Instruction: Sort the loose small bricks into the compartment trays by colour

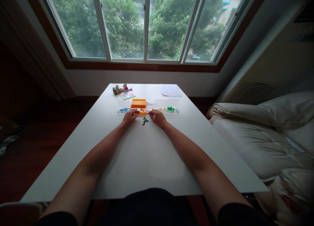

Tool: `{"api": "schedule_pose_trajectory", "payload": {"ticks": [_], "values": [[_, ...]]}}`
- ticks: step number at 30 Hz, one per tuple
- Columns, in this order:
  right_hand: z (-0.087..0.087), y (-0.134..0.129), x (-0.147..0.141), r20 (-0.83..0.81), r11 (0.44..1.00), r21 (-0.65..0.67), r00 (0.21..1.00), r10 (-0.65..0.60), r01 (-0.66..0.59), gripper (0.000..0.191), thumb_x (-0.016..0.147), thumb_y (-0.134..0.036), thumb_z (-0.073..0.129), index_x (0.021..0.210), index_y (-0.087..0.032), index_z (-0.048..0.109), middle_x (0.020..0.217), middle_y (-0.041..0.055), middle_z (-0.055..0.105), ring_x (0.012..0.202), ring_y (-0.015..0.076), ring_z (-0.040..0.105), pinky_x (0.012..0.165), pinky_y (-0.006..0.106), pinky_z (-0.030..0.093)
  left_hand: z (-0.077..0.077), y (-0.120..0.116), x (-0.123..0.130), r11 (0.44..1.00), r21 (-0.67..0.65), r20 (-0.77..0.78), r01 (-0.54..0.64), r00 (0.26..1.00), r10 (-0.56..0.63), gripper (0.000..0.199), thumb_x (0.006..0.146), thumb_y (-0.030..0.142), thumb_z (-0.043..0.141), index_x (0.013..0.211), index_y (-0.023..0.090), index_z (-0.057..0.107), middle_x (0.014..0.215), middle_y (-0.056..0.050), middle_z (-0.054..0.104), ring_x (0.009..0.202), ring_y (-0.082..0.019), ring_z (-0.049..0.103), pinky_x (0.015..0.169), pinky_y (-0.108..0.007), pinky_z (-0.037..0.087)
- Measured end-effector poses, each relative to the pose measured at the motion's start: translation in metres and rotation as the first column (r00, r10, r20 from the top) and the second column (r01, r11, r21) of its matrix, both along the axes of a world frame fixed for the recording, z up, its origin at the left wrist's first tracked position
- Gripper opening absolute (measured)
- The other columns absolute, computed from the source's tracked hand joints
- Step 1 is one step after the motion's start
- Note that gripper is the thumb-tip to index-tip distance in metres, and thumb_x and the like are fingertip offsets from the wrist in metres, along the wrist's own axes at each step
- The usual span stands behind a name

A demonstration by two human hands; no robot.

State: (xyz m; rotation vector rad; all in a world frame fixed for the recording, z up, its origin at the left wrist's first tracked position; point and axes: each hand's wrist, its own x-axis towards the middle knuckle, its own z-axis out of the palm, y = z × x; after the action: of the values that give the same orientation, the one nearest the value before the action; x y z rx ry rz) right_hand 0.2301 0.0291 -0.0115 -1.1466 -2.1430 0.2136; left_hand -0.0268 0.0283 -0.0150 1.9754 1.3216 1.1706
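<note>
An orange box (138,103) with its lid up stands on the white table, small brown pieces inside. My left hand (130,117) is at its front left edge, fingers bent together; what they hold, if anything, is too small to tell. Just right of the box, my right hand (157,117) has its fingertips pressed together near a clear tray (160,112) of pale and green pieces (171,108). Blue pieces (124,110) lie in a clear tray left of the box. Between my hands, a small pile of brown, green and blue pieces (145,121) rests on the table.
Colourful small figures (120,88) and a patterned card (127,94) lie at the table's back left. White paper (170,90) is at the back right. The white table (147,160) reaches toward the window; a pale sofa (257,134) stands to the right.
</note>
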Motion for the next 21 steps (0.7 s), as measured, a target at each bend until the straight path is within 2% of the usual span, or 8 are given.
{"api": "schedule_pose_trajectory", "payload": {"ticks": [3, 6, 12, 21], "values": [[-0.003, -0.003, -0.011, 0.128, 0.996, 0.003, 0.988, 0.091, -0.092, 0.030, 0.093, -0.012, 0.058, 0.113, -0.025, 0.076, 0.108, 0.0068, 0.069, 0.107, 0.0224, 0.058, 0.097, 0.032, 0.044, 0.002, -0.003, 0.000, 0.998, 0.052, -0.169, 0.023, 0.986, -0.014, 0.025, 0.089, 0.027, 0.060, 0.105, 0.020, 0.078, 0.107, -0.007, 0.076, 0.090, -0.021, 0.069, 0.083, -0.033, 0.055], [-0.005, -0.003, -0.015, 0.214, 0.996, -0.016, 0.973, 0.087, -0.085, 0.034, 0.095, -0.011, 0.056, 0.118, -0.027, 0.075, 0.110, 0.0067, 0.067, 0.110, 0.0223, 0.056, 0.100, 0.032, 0.042, 0.004, -0.006, 0.001, 0.999, 0.038, -0.254, 0.023, 0.967, -0.013, 0.026, 0.089, 0.027, 0.060, 0.106, 0.020, 0.078, 0.102, -0.006, 0.076, 0.085, -0.020, 0.068, 0.079, -0.030, 0.054], [-0.005, -0.004, -0.015, 0.260, 0.997, 0.006, 0.963, 0.076, -0.080, 0.031, 0.095, -0.013, 0.059, 0.118, -0.028, 0.075, 0.111, 0.0064, 0.065, 0.111, 0.0224, 0.056, 0.100, 0.032, 0.042, 0.006, -0.009, 0.004, 0.999, 0.037, -0.318, 0.029, 0.948, -0.016, 0.025, 0.090, 0.028, 0.060, 0.104, 0.021, 0.079, 0.097, -0.006, 0.076, 0.082, -0.020, 0.066, 0.078, -0.030, 0.052], [0.000, -0.007, -0.011, 0.241, 0.997, 0.040, 0.969, 0.050, -0.061, 0.012, 0.095, -0.019, 0.063, 0.099, -0.023, 0.074, 0.103, 0.0071, 0.066, 0.105, 0.0218, 0.057, 0.093, 0.030, 0.044, 0.008, -0.009, 0.004, 0.995, 0.052, -0.354, 0.090, 0.933, -0.066, 0.024, 0.087, 0.024, 0.061, 0.102, 0.020, 0.080, 0.093, -0.006, 0.074, 0.077, -0.018, 0.063, 0.075, -0.030, 0.052]]}}
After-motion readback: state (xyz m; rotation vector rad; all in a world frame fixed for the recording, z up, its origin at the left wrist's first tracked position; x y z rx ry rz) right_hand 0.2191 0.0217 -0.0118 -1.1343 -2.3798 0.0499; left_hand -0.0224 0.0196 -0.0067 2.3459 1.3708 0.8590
